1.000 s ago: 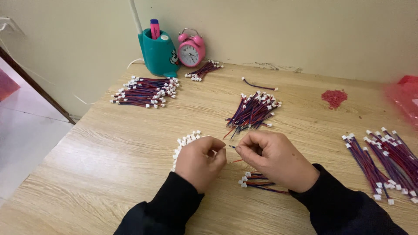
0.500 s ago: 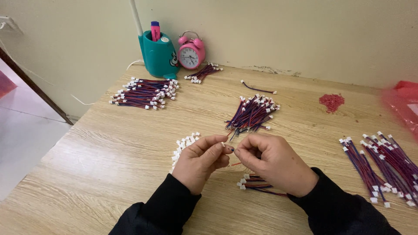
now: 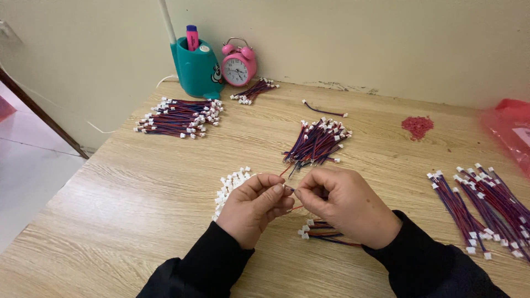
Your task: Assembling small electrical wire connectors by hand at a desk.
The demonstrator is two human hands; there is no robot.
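My left hand (image 3: 255, 207) and my right hand (image 3: 345, 204) meet over the wooden table (image 3: 127, 209), fingertips pinched together on a thin red and blue wire (image 3: 289, 189). Its red strand trails down between the hands. What the left fingertips hold besides the wire is too small to tell. A heap of small white connectors (image 3: 231, 184) lies just behind the left hand. A short bundle of wires with white plugs (image 3: 319, 230) lies under the right hand. A fan of red and blue wires (image 3: 316, 142) lies just beyond the fingers.
Further wire bundles lie at the back left (image 3: 179, 117), near the wall (image 3: 253, 91) and at the right edge (image 3: 486, 204). One single wire (image 3: 324, 110) lies apart. A teal pen holder (image 3: 194, 66), pink alarm clock (image 3: 238, 63), red crumbs (image 3: 417, 126) and pink bag (image 3: 510, 129) stand around.
Both hands stay pinched on the wire and have shifted slightly forward on the table. The view has tilted a little. Nothing else moved.
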